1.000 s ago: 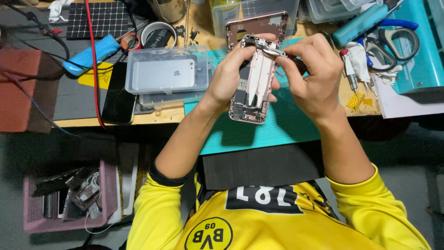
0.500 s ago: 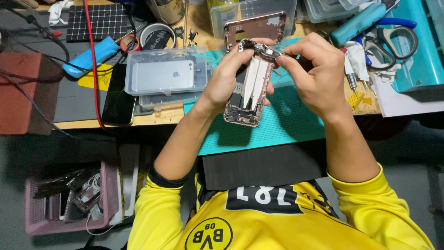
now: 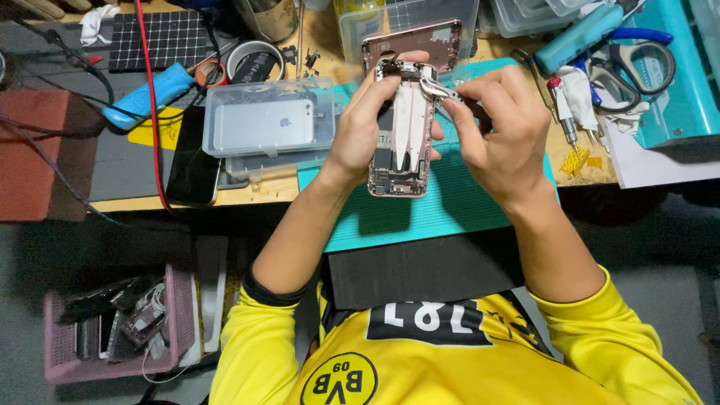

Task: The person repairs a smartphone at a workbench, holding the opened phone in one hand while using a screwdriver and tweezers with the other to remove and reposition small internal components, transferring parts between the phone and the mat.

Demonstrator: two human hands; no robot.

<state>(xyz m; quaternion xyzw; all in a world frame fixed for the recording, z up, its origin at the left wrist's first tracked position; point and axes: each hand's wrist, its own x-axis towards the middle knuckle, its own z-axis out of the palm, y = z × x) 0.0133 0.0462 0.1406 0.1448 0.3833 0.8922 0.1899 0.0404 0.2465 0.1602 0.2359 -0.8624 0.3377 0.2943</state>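
The left hand (image 3: 367, 131) grips the opened phone (image 3: 403, 135) upright while the right hand (image 3: 499, 127) pinches tweezers (image 3: 442, 91) at its 1 o'clock corner, seemingly mid-disassembly, calling for a steady, fine pull.

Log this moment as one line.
left hand: holds opened phone | right hand: tweezers at phone's top | under: green mat

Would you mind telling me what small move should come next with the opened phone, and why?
Probably lift the tweezers gently clear: the right hand has their tips at the top of the opened phone, which the left hand steadies above the green mat.
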